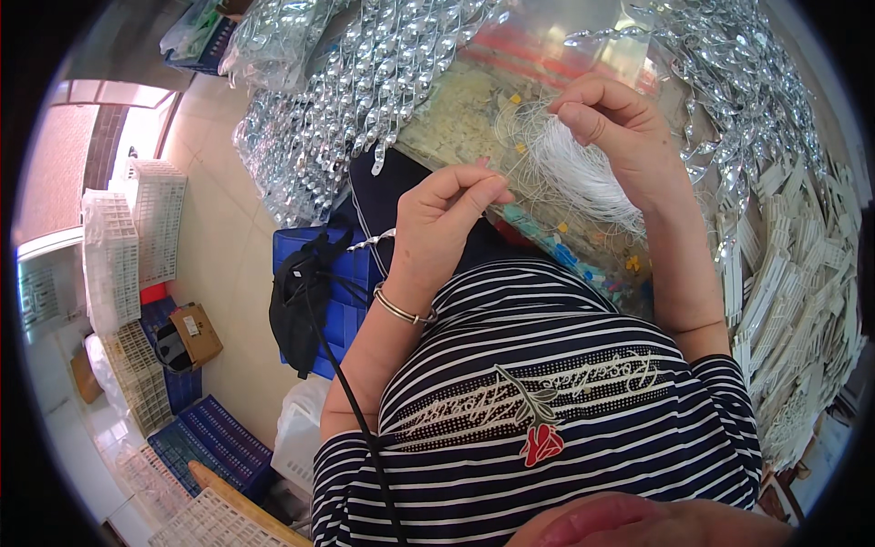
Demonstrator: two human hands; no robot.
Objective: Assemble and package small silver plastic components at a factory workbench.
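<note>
Head view: the left hand [447,214] is raised over the lap, fingers curled inward with thumb and forefinger pinched narrow on something too fine to make out; a thin silver twisted strip [374,241] shows just left of the wrist, which wears a metal bangle [401,308]. The right hand [612,128] sits higher and to the right, fingers closed on a bundle of white threads [583,178] that fans down and left toward the left hand. Whether a single thread runs between the two hands cannot be told.

Under both hands lies a clear plastic bag [474,118] with pale, yellow and blue small pieces inside; its far edge runs out of the top of the picture. Heaps of shiny silver twisted ornaments [365,82] crowd the top and left of the bag, and more hang along the upper right. A pile of white plastic strips [802,283] fills the right rim, close beside the right forearm. So the hands have open room only in the small gap above the bag and lap.

To the left, the tiled floor [228,237] is open between a blue crate [342,292] by the knee and stacked white mesh baskets [137,228]. A black cable [351,392] crosses the left arm. The striped shirt [565,401] hides the lap.
</note>
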